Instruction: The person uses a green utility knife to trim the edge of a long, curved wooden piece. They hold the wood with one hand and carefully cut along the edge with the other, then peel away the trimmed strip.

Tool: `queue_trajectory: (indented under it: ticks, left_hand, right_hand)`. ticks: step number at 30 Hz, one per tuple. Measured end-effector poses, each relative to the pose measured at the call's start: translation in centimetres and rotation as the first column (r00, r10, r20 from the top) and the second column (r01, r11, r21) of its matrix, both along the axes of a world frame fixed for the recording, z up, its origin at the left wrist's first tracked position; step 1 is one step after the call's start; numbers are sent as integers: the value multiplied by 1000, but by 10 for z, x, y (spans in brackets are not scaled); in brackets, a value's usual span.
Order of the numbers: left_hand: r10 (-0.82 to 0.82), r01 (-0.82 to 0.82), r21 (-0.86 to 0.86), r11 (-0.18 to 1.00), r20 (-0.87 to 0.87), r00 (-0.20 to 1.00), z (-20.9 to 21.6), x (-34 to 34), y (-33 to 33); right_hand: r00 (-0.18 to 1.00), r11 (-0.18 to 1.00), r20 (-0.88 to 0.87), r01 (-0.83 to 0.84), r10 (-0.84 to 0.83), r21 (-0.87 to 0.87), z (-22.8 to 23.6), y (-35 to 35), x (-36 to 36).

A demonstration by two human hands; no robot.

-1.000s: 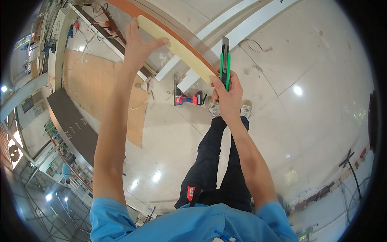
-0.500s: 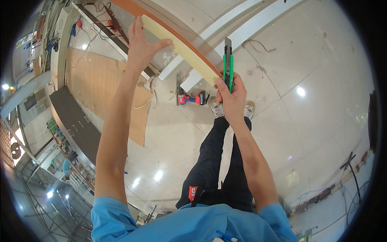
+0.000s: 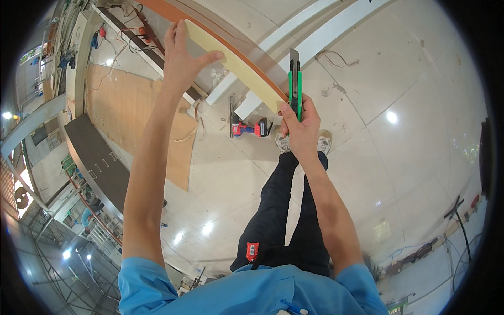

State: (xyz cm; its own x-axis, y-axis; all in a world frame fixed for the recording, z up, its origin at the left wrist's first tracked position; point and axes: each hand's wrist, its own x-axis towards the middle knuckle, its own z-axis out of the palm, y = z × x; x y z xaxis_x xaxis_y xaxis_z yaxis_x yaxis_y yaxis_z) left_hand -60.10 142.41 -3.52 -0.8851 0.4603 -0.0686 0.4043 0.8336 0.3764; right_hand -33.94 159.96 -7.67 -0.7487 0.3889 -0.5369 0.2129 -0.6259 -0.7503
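Note:
My left hand [image 3: 182,62] grips the upper left part of a pale yellow strip [image 3: 244,71], its thumb spread along the near edge and its fingers at the far end. An orange edge [image 3: 231,44] runs along the strip's far side. In my right hand [image 3: 303,123] is a green utility knife [image 3: 295,86], blade pointing up and away from me. The right thumb and fingers are closed round its handle, right beside the lower right end of the strip. Whether they also pinch the strip, I cannot tell.
A red and black cordless power tool [image 3: 252,127] lies on the tiled floor below the strip. White beams [image 3: 325,37] extend beyond it. To the left are a brown sheet [image 3: 126,100], a dark panel [image 3: 100,152] and loose cables. My feet stand just below my right hand.
The knife and my right hand have shifted very slightly left. Both hands keep their places at the strip.

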Motion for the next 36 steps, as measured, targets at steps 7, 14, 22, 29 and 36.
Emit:
queue_trajectory:
  ticks: [7,14,22,29,36]
  left_hand:
    - [-50,66,-200,977,85,995,11,11,17]
    - [-51,69,-161,985,114,992,6,14,18]
    - [-27,47,-137,990,148,989,9,17,18]
    - [-24,50,-206,977,128,992,9,17,21]
    - [-71,80,-227,971,48,996,4,16,20]
  right_hand:
    - [1000,1000,-2,-28,28,10,0,1,0]
    - [997,997,5,-71,71,36,-4,4,1]
    - [938,611,148,-319,315,724,31,26,-2]
    - [782,155,347,-484,517,861,46,44,-12]
    - [734,82,400,-524,549,848,52,52,-21]
